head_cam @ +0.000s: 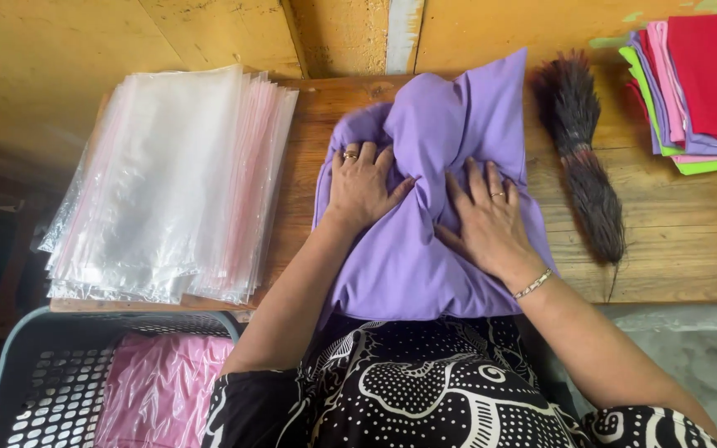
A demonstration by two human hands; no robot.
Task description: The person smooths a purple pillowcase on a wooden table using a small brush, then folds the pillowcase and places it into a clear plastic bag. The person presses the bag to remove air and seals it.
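**Both hands flat on the purple cloth**

The left hand (362, 184) lies open, palm down, fingers spread on the upper left part of the purple cloth (425, 265). The right hand (487, 220) lies open and flat just beside it, on the cloth's middle. Neither hand grips anything. The cloth rests on the wooden desk (682, 241) directly under both hands, its near edge hanging toward the person's lap. A raised fold runs between the two hands.

Left of the left hand lies a stack of clear plastic bags (172, 182). Right of the right hand lies a dark bristle brush (587, 178); beyond it, a pile of coloured cloths (703, 83).

Risk assessment: uneven pressure from either palm would likely set the fold as a crease. The overhanging edge could probably drag the cloth off the desk.
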